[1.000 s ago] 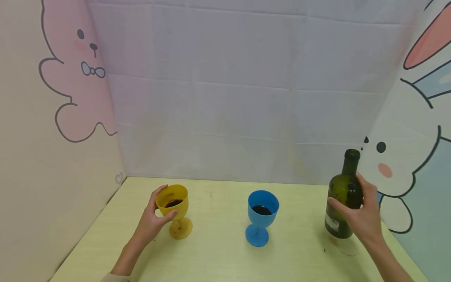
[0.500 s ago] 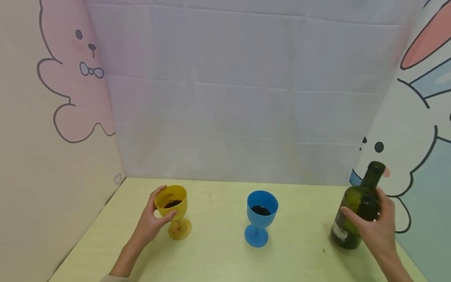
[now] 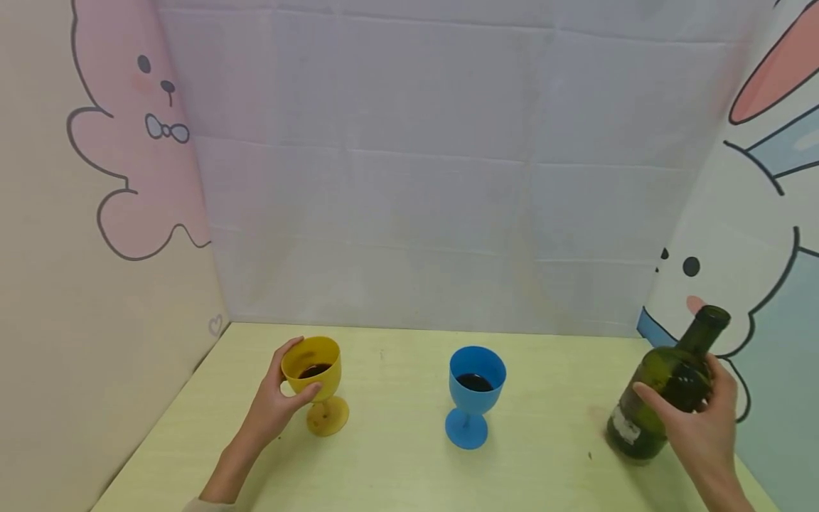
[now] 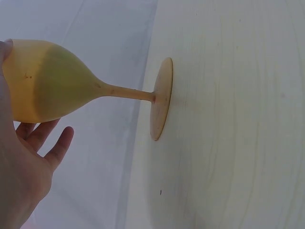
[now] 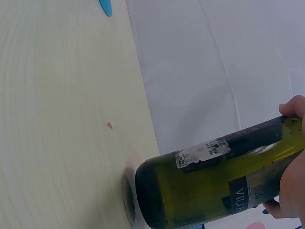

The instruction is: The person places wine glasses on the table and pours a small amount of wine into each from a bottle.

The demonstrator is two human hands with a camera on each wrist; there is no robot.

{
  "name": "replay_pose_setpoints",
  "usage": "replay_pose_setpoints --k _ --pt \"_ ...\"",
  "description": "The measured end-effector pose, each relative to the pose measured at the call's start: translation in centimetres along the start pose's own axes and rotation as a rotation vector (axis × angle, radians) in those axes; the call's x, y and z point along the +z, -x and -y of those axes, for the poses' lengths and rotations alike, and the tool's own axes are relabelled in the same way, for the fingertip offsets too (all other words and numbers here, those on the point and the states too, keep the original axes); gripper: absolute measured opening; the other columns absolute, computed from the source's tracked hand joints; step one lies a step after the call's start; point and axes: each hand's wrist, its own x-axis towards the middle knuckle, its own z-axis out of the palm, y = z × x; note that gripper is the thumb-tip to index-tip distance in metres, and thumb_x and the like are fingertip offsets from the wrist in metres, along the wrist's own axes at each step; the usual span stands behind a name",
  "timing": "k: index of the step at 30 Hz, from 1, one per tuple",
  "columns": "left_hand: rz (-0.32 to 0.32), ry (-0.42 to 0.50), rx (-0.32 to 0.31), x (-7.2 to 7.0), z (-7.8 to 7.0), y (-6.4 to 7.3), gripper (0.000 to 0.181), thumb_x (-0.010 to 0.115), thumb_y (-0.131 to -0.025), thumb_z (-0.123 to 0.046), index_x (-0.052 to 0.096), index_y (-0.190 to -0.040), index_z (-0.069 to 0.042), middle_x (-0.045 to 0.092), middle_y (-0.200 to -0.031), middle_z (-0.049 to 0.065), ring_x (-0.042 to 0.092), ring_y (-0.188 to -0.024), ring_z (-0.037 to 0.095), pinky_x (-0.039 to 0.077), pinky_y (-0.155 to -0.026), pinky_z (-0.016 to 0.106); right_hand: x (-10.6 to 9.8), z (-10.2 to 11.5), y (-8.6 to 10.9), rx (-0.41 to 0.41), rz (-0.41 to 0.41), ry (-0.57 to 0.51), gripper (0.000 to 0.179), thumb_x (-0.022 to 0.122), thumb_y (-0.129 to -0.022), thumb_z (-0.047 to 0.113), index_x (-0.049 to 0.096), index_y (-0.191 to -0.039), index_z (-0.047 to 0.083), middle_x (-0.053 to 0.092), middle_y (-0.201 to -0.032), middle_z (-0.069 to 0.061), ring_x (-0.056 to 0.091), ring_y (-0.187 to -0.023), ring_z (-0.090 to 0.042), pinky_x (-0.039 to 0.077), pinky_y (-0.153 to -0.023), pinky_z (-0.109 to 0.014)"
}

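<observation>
My left hand [image 3: 276, 398] grips the bowl of a yellow plastic goblet [image 3: 318, 380], thumb on the near side and fingers behind. Dark liquid lies low in the bowl; in the left wrist view the goblet's foot [image 4: 162, 99] is at the tabletop. My right hand [image 3: 702, 430] is wrapped around the body of a green glass wine bottle [image 3: 672, 384], whose neck leans to the right. Seen from the right wrist, the bottle's base [image 5: 150, 195] is close over the table beside a faint round outline. Its far-side fingers are mostly hidden.
A blue goblet [image 3: 476, 384] with dark liquid stands upright between the two hands on the pale wooden table [image 3: 390, 462]. Small dark specks dot the tabletop. A white sheet [image 3: 409, 178] hangs behind, with cartoon-printed walls on both sides.
The bottle has moved to the right and nearer, its base lower, and it leans further to the right. The left hand and both goblets have stayed in place.
</observation>
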Motion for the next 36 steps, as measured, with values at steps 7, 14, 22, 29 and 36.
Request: replay_pose_setpoints --k 7,14,22,29,36 --pt "0.006 0.009 0.005 0.0 0.0 0.0 0.079 0.074 -0.090 -0.022 0.027 -0.153 -0.028 0.051 -0.139 0.005 0.051 -0.108 0.022 0.048 -0.091 0.035 0.2 -0.7 0.1 0.017 -0.002 -0.008 0.097 0.081 -0.083 0.017 0.020 -0.154 0.041 0.029 -0.156 0.005 0.032 -0.140 -0.017 0.026 -0.121 -0.051" --pt "0.014 0.032 0.015 -0.1 -0.2 -0.1 0.079 0.074 -0.090 -0.021 0.027 -0.153 -0.028 0.052 -0.137 0.006 0.052 -0.105 0.026 0.046 -0.090 0.041 0.3 -1.4 0.2 -0.008 -0.012 0.012 0.096 0.080 -0.082 0.015 0.020 -0.153 0.041 0.029 -0.155 0.005 0.031 -0.139 -0.015 0.026 -0.121 -0.049" --pt "0.040 0.028 -0.026 -0.4 -0.6 0.0 0.081 0.075 -0.090 -0.024 0.026 -0.154 -0.029 0.052 -0.135 0.009 0.051 -0.102 0.025 0.045 -0.088 0.046 -0.6 -1.4 0.3 -0.131 0.073 0.123 0.102 0.079 -0.084 0.020 0.010 -0.157 0.038 0.018 -0.160 -0.009 0.025 -0.142 -0.031 0.024 -0.120 -0.053" --pt "0.082 0.001 -0.057 -1.1 -1.1 -0.1 0.083 0.074 -0.090 -0.028 0.023 -0.155 -0.029 0.049 -0.139 0.009 0.053 -0.110 0.029 0.044 -0.093 0.059 -1.6 -0.8 1.0 -0.436 -0.121 0.039 0.078 0.075 -0.085 0.008 0.038 -0.152 0.022 0.030 -0.145 0.025 0.031 -0.136 0.003 0.026 -0.112 -0.014" --pt "0.109 -0.002 -0.090 -1.2 -1.1 0.0 0.086 0.072 -0.091 -0.032 0.017 -0.157 -0.032 0.045 -0.145 0.011 0.052 -0.121 0.035 0.037 -0.098 0.073 -2.2 0.2 1.8 -0.696 -0.204 0.019 0.048 0.073 -0.087 0.010 0.059 -0.130 -0.004 0.038 -0.130 0.037 0.033 -0.126 0.015 0.026 -0.105 -0.009"
